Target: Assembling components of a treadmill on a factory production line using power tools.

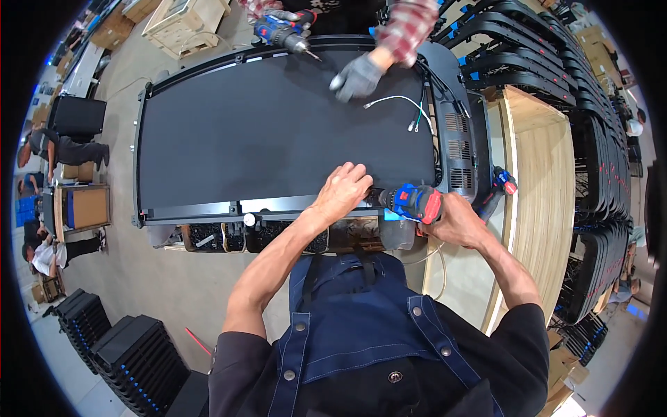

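A treadmill deck with a wide black belt (278, 125) lies across in front of me. My right hand (457, 222) is wrapped round the handle of a blue and red cordless drill (415, 202), its nose pointing left along the near side rail (278, 204). Just beyond the drill's nose, my left hand (344, 189) rests at the rail with its fingers bent and drawn together; whatever they hold is hidden. Loose white and green wires with terminals (415, 119) lie on the belt's right end, beside the vented motor housing (459, 149).
Opposite me, a co-worker's grey-gloved hand (358, 78) reaches over the belt, and another cordless drill (283, 33) is at their other hand. A wooden crate (538, 174) stands close on my right, before stacked black frames (604, 146). Bins of screws (278, 236) sit below the near rail.
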